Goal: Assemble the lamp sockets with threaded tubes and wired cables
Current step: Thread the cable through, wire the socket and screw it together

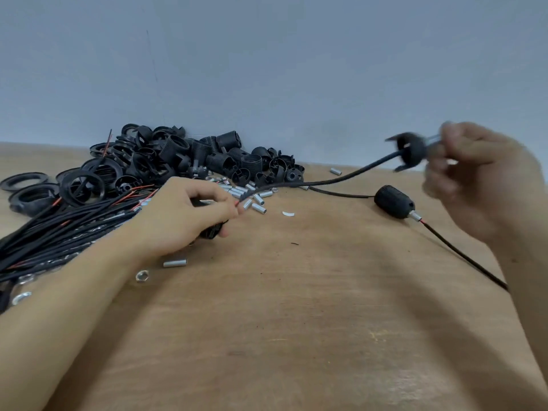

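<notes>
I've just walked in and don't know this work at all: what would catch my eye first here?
First, the big heap of black socket parts piled at the back left of the wooden table, with a bundle of black cables beside it. Then the right hand, blurred, holding up a black socket cap threaded on a cable, while the left hand pinches that cable's red-tipped end.

Motion blur smears the right hand (474, 173) and the socket cap (410, 152) it grips at three o'clock. The cable bundle (44, 241) runs off the frame at nine o'clock; the left hand (184, 215) hides a black part.
</notes>
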A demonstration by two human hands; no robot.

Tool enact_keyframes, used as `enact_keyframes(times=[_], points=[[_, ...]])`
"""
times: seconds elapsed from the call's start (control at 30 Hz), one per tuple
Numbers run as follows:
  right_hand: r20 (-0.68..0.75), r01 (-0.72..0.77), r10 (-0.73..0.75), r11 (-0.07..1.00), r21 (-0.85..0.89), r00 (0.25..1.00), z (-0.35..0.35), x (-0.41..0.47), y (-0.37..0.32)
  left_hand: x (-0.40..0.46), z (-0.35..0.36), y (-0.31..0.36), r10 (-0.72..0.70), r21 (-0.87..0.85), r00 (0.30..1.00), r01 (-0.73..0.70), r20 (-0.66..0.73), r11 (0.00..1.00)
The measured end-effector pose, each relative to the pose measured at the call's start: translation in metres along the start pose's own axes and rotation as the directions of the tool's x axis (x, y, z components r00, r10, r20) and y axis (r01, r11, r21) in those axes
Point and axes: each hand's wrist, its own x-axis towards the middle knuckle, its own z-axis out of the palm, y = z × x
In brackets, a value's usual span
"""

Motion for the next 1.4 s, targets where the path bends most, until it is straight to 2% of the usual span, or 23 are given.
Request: enact_keyframes(times=[0.1, 0.13, 0.2, 0.27, 0.33, 0.43, 0.57, 0.63, 0.7, 0.8, 0.93, 1.07, 1.1, 1.13, 1.17, 1.2, 1.23, 1.27, 1.3, 1.33, 1.37, 1.4], points=[[-0.106, -0.019, 0.007, 0.994, -0.107, 0.994, -0.018, 0.005, 0.002, -0.002, -0.013, -0.003, 0.105, 0.124, 0.99, -0.116, 0.091, 0.985], [-0.084, -0.061, 0.051, 0.99, -0.126, 0.995, -0.02, 0.006, 0.005, -0.003, -0.015, -0.003, 0.136, 0.156, 0.986, -0.151, 0.101, 0.976], [0.048, -0.18, 0.181, 0.983, -0.023, 0.982, -0.024, 0.006, 0.007, -0.004, -0.015, -0.002, 0.185, 0.206, 0.977, -0.204, 0.109, 0.957], [0.168, -0.209, 0.204, 0.978, 0.011, 0.964, -0.027, 0.008, -0.004, -0.006, -0.01, -0.002, 0.223, 0.21, 0.967, -0.244, 0.12, 0.947], [0.128, -0.131, 0.138, 0.99, -0.059, 0.982, -0.03, 0.019, -0.025, -0.009, -0.001, 0.001, 0.248, 0.147, 0.96, -0.266, 0.133, 0.953], [0.04, -0.008, 0.016, 0.982, -0.191, 0.999, -0.026, 0.044, -0.057, -0.01, 0.016, 0.009, 0.252, -0.093, 0.961, -0.242, 0.117, 0.966], [0.215, 0.153, -0.079, 0.922, -0.355, 0.973, 0.013, 0.064, -0.075, -0.019, 0.042, 0.013, 0.234, -0.184, 0.949, -0.196, 0.213, 0.963], [0.17, 0.199, -0.148, 0.916, -0.347, 0.974, 0.031, 0.072, -0.08, -0.019, 0.048, 0.011, 0.188, -0.182, 0.954, -0.147, 0.233, 0.972], [0.146, 0.217, -0.169, 0.872, -0.439, 0.975, 0.034, 0.078, -0.079, -0.014, 0.043, 0.009, 0.136, -0.171, 0.967, -0.1, 0.215, 0.98], [0.151, 0.14, -0.062, 0.798, -0.586, 0.987, 0.02, 0.074, -0.059, -0.002, 0.018, 0.002, 0.043, -0.101, 0.993, -0.032, 0.106, 0.994], [0.005, -0.016, 0.023, 0.825, -0.565, 1.0, -0.005, 0.059, -0.033, 0.004, -0.01, -0.006, 0.027, -0.048, 0.996, -0.031, -0.09, 0.998], [-0.122, -0.069, 0.021, 0.909, -0.411, 0.992, -0.01, 0.046, -0.021, 0.002, 0.005, -0.004, 0.094, 0.055, 0.993, -0.09, -0.078, 0.994], [-0.16, -0.086, 0.018, 0.898, -0.431, 0.987, -0.011, 0.043, -0.021, 0.0, 0.01, -0.002, 0.122, 0.049, 0.99, -0.119, -0.076, 0.992], [-0.198, -0.116, 0.008, 0.833, -0.541, 0.98, -0.012, 0.042, -0.019, -0.002, 0.015, -0.001, 0.158, 0.061, 0.985, -0.154, -0.074, 0.986], [-0.226, -0.162, -0.014, 0.652, -0.74, 0.974, -0.014, 0.04, -0.016, -0.003, 0.019, 0.0, 0.202, 0.099, 0.977, -0.195, -0.064, 0.976], [-0.221, -0.18, -0.069, 0.373, -0.91, 0.973, -0.011, 0.033, -0.013, -0.005, 0.022, 0.0, 0.246, 0.147, 0.968, -0.237, -0.045, 0.96], [-0.15, -0.128, -0.142, 0.158, -0.979, 0.978, -0.001, 0.022, -0.01, -0.007, 0.024, 0.001, 0.279, 0.179, 0.96, -0.271, -0.021, 0.946], [-0.028, -0.002, -0.191, 0.135, -0.991, 0.981, 0.014, 0.01, -0.005, -0.009, 0.027, 0.001, 0.299, 0.187, 0.954, -0.295, 0.007, 0.937], [0.102, 0.149, -0.191, 0.255, -0.955, 0.976, 0.033, -0.005, 0.0, -0.01, 0.031, 0.002, 0.314, 0.186, 0.949, -0.315, 0.031, 0.931], [0.232, 0.274, -0.15, 0.419, -0.866, 0.961, 0.054, -0.02, 0.007, -0.011, 0.033, 0.002, 0.331, 0.18, 0.942, -0.334, 0.051, 0.925], [0.369, 0.349, -0.069, 0.522, -0.778, 0.927, 0.073, -0.032, 0.017, -0.011, 0.035, 0.002, 0.342, 0.167, 0.938, -0.348, 0.065, 0.923], [0.487, 0.393, 0.017, 0.565, -0.725, 0.873, 0.089, -0.041, 0.029, -0.011, 0.036, 0.002, 0.347, 0.147, 0.935, -0.354, 0.072, 0.924]])
